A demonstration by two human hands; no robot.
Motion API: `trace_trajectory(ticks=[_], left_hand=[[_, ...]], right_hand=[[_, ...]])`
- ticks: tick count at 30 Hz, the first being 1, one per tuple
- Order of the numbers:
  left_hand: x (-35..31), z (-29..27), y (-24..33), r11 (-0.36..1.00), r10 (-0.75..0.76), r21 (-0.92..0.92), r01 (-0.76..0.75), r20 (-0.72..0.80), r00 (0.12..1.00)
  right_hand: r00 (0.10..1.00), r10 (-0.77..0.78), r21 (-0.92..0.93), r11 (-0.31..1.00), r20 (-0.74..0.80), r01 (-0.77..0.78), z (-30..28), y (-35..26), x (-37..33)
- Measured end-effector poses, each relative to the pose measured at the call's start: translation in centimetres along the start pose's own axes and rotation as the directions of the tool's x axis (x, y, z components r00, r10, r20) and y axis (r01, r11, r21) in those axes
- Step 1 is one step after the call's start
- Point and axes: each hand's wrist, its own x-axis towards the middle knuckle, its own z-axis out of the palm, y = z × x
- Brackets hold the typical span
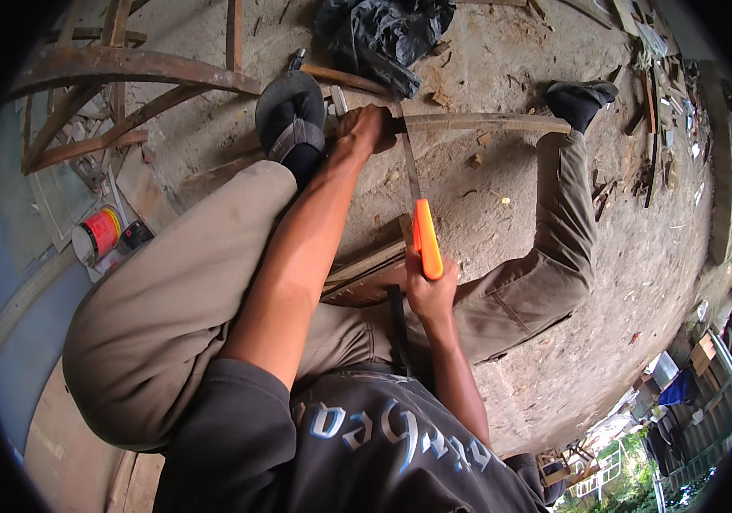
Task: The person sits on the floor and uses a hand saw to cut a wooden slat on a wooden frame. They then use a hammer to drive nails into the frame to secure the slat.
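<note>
A handsaw with an orange handle (426, 239) is in my right hand (431, 289), its fingers wrapped round the grip. Its thin blade (410, 162) points away from me and crosses a wooden strip (485, 122) close beside my left hand (367, 130). That hand is closed on the strip's left part, so the wood beneath the fingers is hidden. The strip runs to the right along the ground, and its far end meets my right shoe (581, 101). My left shoe (291, 115) is just left of my left hand.
Beyond my hands lie a black plastic bag (383, 34) and a wooden-handled tool (344, 79), seemingly a hammer. A curved wooden frame (126, 68) stands at the far left, near a red-labelled can (99, 232). Wood scraps (652, 111) line the right side of the rough floor (631, 282).
</note>
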Motion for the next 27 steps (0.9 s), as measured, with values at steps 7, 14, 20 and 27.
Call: trace_trajectory(ticks=[7, 14, 20, 27], left_hand=[[-3.8, -5.7, 3.4, 0.972, -0.109, -0.217, 0.093, -0.064, 0.992], [-3.5, -3.4, 2.9, 0.999, 0.002, -0.032, -0.003, -0.026, 1.000], [-4.3, -5.1, 3.3, 0.985, -0.094, -0.161, 0.059, -0.216, 0.972], [-2.3, -3.8, 2.9, 0.999, -0.004, 0.036, 0.003, 0.038, 0.999]], right_hand=[[0.997, 0.011, 0.106, 0.994, -0.079, -0.003, -2.9, -1.4, -6.4], [0.999, 0.000, 0.099, 0.995, -0.046, 0.005, 0.0, 0.1, 1.1], [0.998, -0.002, 0.167, 0.986, -0.069, 0.013, -3.2, -1.4, -6.7], [0.999, 0.034, 0.085, 0.996, 0.001, -0.034, -0.4, 0.3, 2.0]])
